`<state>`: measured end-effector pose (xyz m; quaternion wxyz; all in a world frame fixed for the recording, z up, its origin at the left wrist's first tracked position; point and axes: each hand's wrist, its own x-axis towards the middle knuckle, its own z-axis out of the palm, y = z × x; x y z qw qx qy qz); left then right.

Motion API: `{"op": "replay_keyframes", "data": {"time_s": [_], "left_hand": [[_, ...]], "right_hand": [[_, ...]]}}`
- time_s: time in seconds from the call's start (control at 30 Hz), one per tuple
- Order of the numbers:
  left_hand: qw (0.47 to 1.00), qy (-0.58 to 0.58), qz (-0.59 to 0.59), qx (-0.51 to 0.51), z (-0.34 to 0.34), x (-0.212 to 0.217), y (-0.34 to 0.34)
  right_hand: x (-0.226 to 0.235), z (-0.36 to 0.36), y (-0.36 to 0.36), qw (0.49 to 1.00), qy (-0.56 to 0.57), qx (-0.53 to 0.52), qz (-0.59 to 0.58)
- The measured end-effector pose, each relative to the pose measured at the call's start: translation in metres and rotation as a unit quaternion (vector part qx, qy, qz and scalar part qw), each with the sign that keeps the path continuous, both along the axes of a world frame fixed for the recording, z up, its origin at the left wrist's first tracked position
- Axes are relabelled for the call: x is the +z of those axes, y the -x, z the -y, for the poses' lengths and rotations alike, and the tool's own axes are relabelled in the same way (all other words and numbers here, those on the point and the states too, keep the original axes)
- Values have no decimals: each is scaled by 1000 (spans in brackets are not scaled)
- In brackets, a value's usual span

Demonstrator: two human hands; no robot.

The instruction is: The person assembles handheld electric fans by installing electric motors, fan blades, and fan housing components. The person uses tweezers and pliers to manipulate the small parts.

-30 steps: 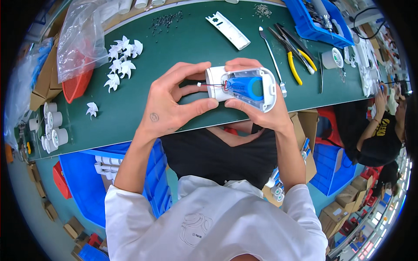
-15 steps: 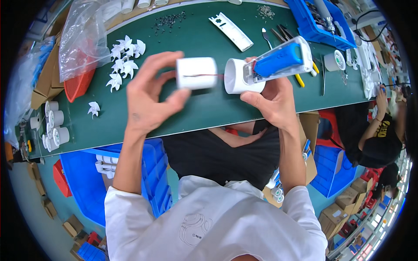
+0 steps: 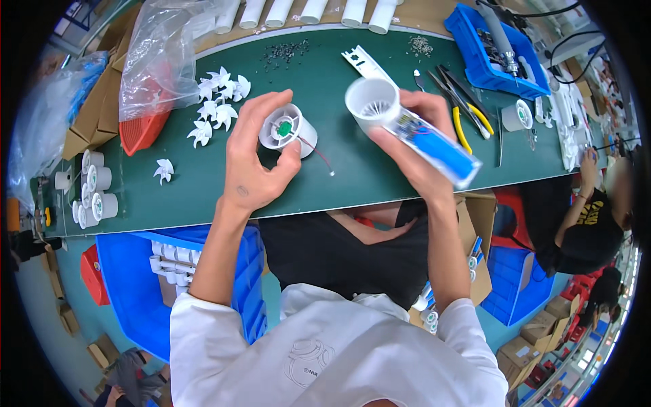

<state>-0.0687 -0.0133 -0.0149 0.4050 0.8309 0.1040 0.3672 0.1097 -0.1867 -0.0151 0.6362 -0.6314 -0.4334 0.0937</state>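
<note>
My left hand (image 3: 247, 166) pinches a short white motor housing (image 3: 306, 136) between thumb and fingers. The housing's end, turned toward me, shows spokes and a small green board. Thin wires (image 3: 317, 154) with a small connector trail from it, lying free on its right. My right hand (image 3: 424, 166) grips a white handheld fan body (image 3: 365, 102) whose round, open end tilts up toward me, showing ribs inside. Along its open handle lie a blue battery (image 3: 441, 150) and a small circuit board. A gap separates the two parts.
White impellers (image 3: 222, 114) lie at left on the green table (image 3: 332, 193), before a red bin (image 3: 148, 129). Black screws (image 3: 285, 54) and silver screws (image 3: 420, 46) form small piles. A white handle cover (image 3: 368, 64), pliers (image 3: 461, 108) and a blue tool bin (image 3: 468, 37) sit beyond my right hand.
The motor housing has turned its green-board end toward me and moved away from the fan body. The fan body has swung round, its handle now pointing down to the right.
</note>
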Motion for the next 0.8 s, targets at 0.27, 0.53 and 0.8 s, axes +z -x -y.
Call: {"op": "replay_keyframes", "data": {"time_s": [0.27, 0.53, 0.8], "left_hand": [[994, -86, -56, 25, 8, 3, 0], [997, 68, 9, 29, 10, 1, 4], [831, 495, 201, -157, 38, 7, 13]], "right_hand": [[8, -58, 1, 949, 127, -38, 287], [-5, -60, -7, 929, 171, -44, 325], [19, -4, 15, 986, 24, -49, 160]]}}
